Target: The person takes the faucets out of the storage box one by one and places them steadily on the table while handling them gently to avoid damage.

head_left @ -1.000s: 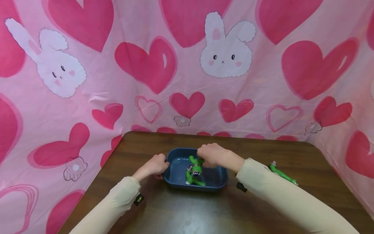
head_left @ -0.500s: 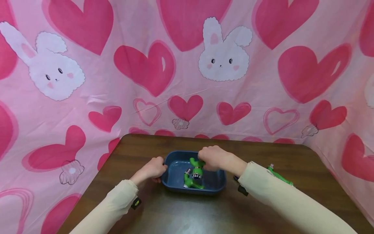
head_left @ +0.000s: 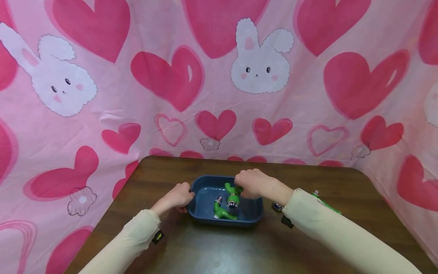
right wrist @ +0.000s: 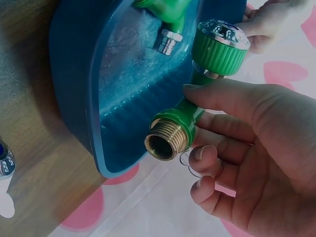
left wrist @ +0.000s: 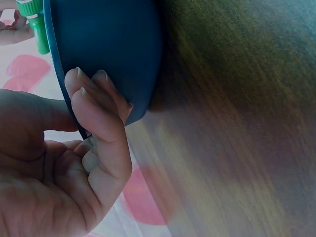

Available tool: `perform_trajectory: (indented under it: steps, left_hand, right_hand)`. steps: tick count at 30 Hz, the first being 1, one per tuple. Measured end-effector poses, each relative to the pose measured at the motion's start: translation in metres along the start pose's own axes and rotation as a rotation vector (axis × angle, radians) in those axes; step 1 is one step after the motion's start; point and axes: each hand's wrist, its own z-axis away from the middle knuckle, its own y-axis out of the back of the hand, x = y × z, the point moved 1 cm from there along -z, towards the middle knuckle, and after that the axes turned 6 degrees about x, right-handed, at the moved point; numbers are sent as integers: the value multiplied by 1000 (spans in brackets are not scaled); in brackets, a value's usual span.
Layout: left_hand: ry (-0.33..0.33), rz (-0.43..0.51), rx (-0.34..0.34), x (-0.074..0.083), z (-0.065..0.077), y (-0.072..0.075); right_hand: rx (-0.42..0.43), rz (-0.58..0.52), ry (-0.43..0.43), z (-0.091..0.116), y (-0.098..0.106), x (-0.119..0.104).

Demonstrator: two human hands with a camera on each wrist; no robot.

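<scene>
1. Since a second ago, the right hand (head_left: 252, 183) and the held tap (head_left: 234, 198) have slid a bit to the right over the bin (head_left: 224, 223), so a gap now shows beside the low tap (head_left: 219, 211).
2. Nearest are two cream sleeves (head_left: 118, 241), with a small black thing (head_left: 158, 237) at each wrist.
3. The blue bin is on the brown counter (head_left: 219, 255).
4. The low tap is green and lies in the bin, near the front wall. It has a silver tip.
5. Just right of the bin is a silver and blue knob (head_left: 277, 206), partly hidden by the right sleeve. Farther right is the side tap (head_left: 330, 207), green too and partly hidden.
6. The left hand (head_left: 178, 196) is closed on the bin's left side, with its fingertips on the outer wall.
7. The right hand's thumb and fingers are curled on the held tap, up over the bin. This tap has a green knob with a shiny top and a gold screw end.
8. Behind it all hangs pink cloth (head_left: 210, 95) with hearts and bunny faces.
</scene>
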Motion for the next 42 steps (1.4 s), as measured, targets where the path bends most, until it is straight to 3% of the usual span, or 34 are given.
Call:
perform_trajectory:
  steps: [26,42]
  left_hand:
    - [-16,10,-5,-3,-1,0]
    - [-7,6,-1,-1,-1,0]
  right_hand:
    - [58,-83,-11,24,5,18]
    - [59,-121,-109,43,6,28]
